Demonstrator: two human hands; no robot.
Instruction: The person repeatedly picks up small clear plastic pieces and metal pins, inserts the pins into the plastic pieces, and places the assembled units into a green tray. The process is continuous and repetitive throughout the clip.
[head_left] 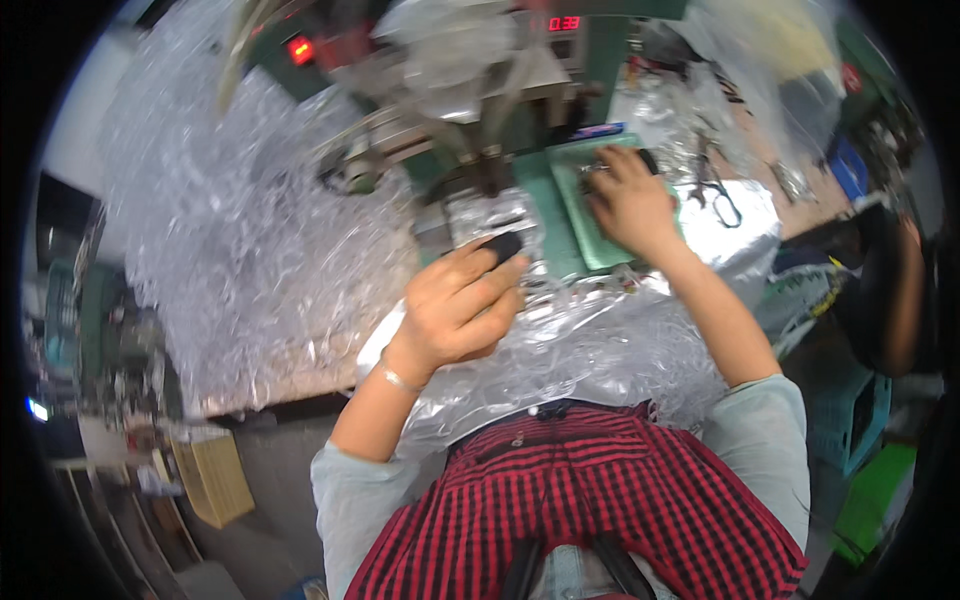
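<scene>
My left hand [462, 305] is closed, its fingers bent together beside the foil-covered bed [490, 215] of a green bench machine [485, 165]. A black cap-like piece [503, 247] shows at its fingertips; whether it is worn or held I cannot tell. What the fingers pinch, if anything, is hidden. Over a shallow pale-green tray [590, 245], my right hand [637, 205] bends its fingers down inside the far end. Another black piece [648, 160] shows by these fingers. Any small thing between them is too blurred to make out.
Clear plastic offcuts [270, 240] heap on the bench to the left, and more plastic film [590, 350] covers my lap edge. Scissors [725, 205] lie right of the tray, near silver foil [750, 225]. A pen-like blue item [598, 130] rests beyond the tray. Far right, another person's arm [905, 290] shows.
</scene>
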